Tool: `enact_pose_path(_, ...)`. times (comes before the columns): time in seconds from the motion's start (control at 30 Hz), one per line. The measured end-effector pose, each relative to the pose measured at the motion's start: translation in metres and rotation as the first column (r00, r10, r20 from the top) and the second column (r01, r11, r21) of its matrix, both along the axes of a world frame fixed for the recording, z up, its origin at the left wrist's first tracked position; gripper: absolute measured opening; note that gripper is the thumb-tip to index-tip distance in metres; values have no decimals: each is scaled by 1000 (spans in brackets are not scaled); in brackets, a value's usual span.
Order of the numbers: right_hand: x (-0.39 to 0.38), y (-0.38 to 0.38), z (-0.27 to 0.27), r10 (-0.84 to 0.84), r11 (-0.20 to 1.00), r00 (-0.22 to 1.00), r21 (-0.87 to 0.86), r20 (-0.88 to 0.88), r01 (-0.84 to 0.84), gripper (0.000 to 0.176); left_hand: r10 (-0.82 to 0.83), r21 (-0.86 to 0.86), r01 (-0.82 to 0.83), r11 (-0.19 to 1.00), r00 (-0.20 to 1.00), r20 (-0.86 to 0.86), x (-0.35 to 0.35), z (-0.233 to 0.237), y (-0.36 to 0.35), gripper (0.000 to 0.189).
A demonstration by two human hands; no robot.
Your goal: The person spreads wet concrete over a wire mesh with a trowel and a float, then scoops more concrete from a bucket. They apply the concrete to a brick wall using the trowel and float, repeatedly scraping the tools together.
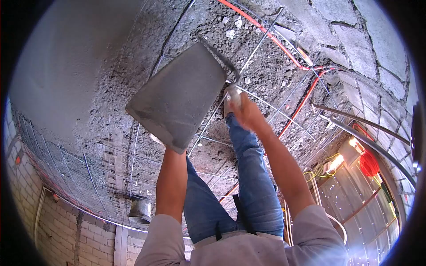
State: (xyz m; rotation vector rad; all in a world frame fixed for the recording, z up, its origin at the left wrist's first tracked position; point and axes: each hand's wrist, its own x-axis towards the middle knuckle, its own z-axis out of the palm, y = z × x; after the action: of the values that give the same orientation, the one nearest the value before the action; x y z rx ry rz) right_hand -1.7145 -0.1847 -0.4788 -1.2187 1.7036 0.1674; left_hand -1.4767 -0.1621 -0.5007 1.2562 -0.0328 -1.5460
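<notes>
grey board hides the left hand, its grip impossible to tell; right hand grips a dark-necked tool beside the board

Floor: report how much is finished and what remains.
Apparently done: the smooth grey surface at upper left. In hand: a grey-coated plate, its far side seemingly held by the hidden left hand, the blurred right hand beside it. Apparently remaining: the rough, stony ground, where mesh still shows.

No readable text, labels, brand names, numbers or signs appear on any surface in this view.
</notes>
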Motion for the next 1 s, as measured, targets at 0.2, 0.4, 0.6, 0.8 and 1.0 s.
enact_pose_path(0.2,-46,-3,15,-222,966,972,-115,82,230,50,-3,-107,30,994,969,246,-2,-19,-33,30)
enact_pose_path(0.4,-47,-9,38,-489,837,816,-98,307,539,39,-82,-197,164,967,927,366,1,-16,-80,32)
enact_pose_path(0.6,-5,9,46,-838,221,-446,943,314,248,51,-240,-73,330,941,805,543,-16,4,-98,31)
enact_pose_path(0.8,11,18,41,-900,238,-321,949,296,209,51,-129,-171,521,836,490,862,-32,22,-123,27)
enact_pose_path(1.0,10,36,70,-935,212,-283,977,212,31,52,-196,-70,627,776,345,918,-25,29,-137,31)
